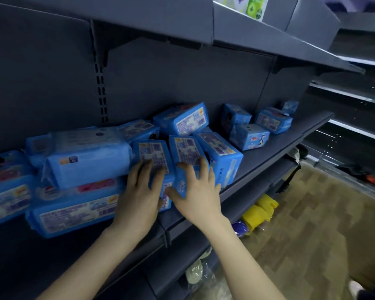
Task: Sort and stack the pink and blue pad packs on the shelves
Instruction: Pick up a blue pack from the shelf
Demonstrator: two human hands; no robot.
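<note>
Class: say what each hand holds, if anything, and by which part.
Left hand rests straight fingers on the label face of the left blue pack, gripping nothing; right hand grips the right blue pack by its near end.

My forearms [108, 245] run bare (uncovered right to the frame's edge); left hand [139, 191] and right hand [196, 191] likewise bare.

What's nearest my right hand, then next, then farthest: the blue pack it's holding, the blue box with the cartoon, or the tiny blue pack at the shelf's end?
1. The blue pack, gripped by the right hand.
2. The cartoon box, farther right along the shelf.
3. The tiny pack, at the shelf's far right end, near the back.
</note>
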